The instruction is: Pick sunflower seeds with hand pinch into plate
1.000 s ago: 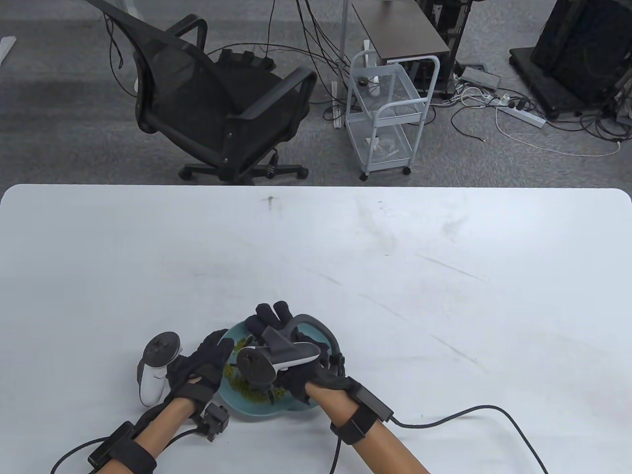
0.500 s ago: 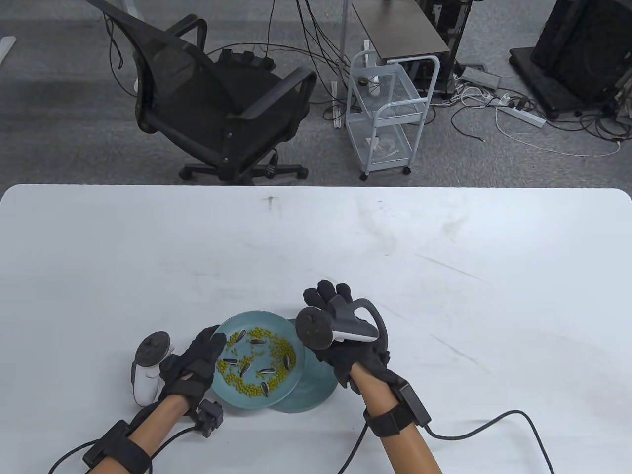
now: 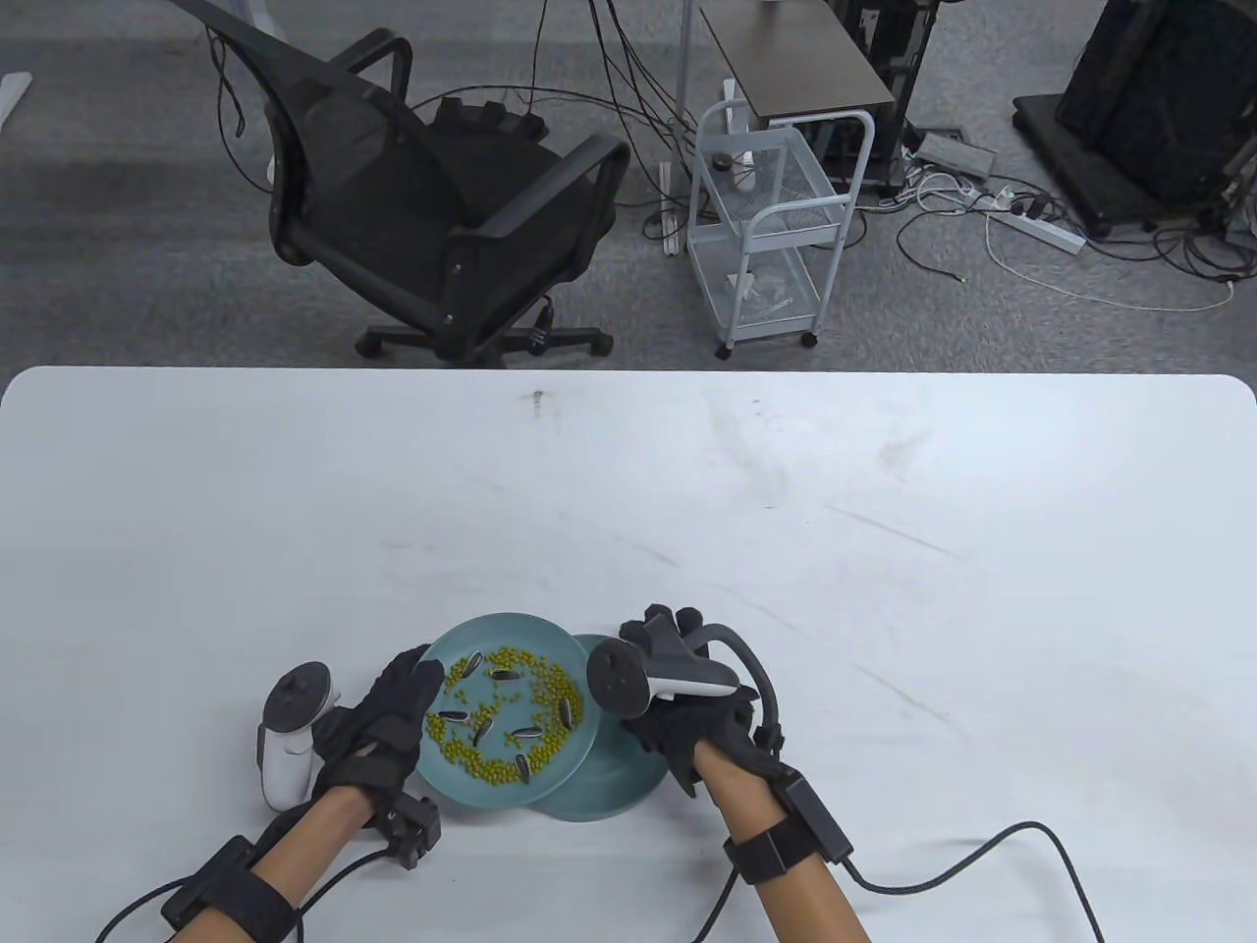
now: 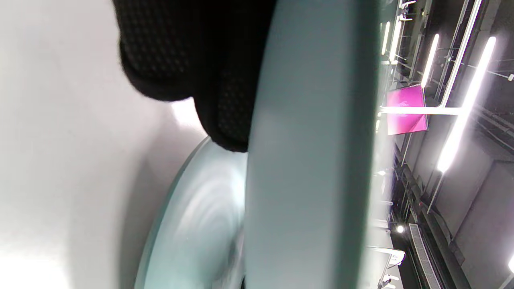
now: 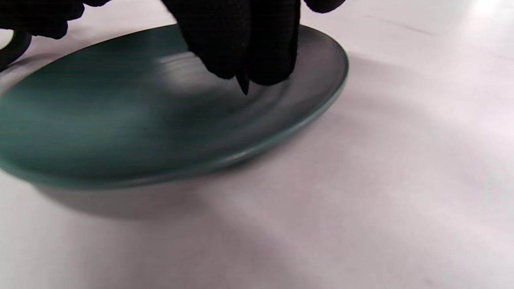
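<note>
Left hand [image 3: 388, 722] grips the near-left rim of the upper plate [image 3: 506, 712], holding it raised over the lower plate [image 3: 614, 776], fingers [image 4: 188, 60] curled under its edge. Right hand [image 3: 687, 722] hangs over the lower plate's right side, fingertips [image 5: 249, 48] bunched tight, pinching a dark sunflower seed [image 5: 243, 85] whose tip pokes out just above the teal dish. On the upper plate, about 7 striped sunflower seeds [image 3: 530, 732] lie scattered among small green beans [image 3: 471, 756].
</note>
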Motion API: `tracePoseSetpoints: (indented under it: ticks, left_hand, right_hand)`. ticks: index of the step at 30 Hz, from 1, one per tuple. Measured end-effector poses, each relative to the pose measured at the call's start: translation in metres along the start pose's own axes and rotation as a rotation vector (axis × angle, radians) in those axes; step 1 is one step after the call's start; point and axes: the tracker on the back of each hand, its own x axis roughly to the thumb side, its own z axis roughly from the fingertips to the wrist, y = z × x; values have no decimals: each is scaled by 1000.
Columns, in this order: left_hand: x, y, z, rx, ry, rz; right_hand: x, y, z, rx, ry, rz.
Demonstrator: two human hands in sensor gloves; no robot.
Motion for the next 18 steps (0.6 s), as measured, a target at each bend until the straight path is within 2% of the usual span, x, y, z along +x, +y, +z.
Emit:
tracePoseSetpoints:
  ticks: [18]
  left_hand:
    - [1,-3,2,-6,-2,-5]
  right_hand:
    - [-7,-12,7,-49,41,-37]
